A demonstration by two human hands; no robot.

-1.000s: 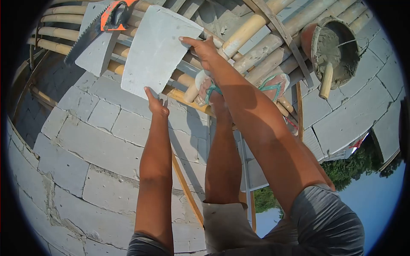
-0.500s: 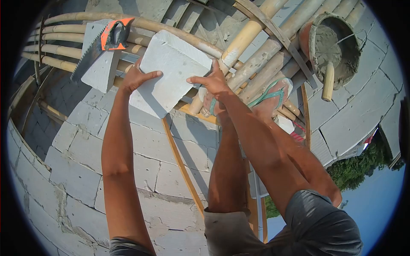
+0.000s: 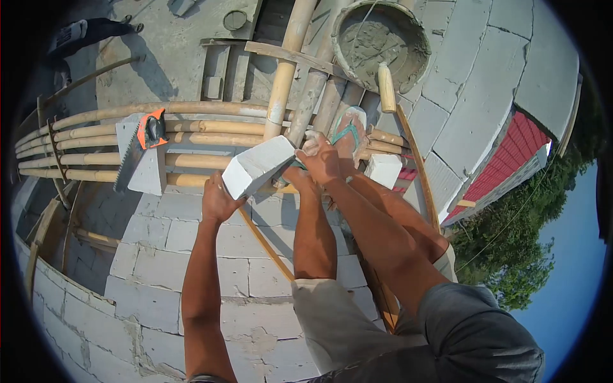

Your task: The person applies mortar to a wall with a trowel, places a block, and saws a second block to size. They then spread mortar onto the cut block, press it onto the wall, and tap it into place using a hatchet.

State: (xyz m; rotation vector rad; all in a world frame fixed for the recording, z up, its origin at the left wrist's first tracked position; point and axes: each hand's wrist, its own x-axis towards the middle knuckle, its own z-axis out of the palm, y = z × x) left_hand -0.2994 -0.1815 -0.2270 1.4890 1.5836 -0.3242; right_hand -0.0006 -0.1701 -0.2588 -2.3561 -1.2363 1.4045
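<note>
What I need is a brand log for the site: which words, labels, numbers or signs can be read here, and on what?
None can be read. The saw with its orange handle, the grey block held in the left hand and right hand, and the flip-flop show no print.

Saw [image 3: 137, 150] lies on offcut [image 3: 152, 179], left of held block [image 3: 255, 166]; bucket [image 3: 337, 56] behind.

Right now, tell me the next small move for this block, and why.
Probably level the block first: it hangs tilted, with the left hand under its low corner and the right hand gripping its raised end, above the bamboo poles beside the wall.
</note>
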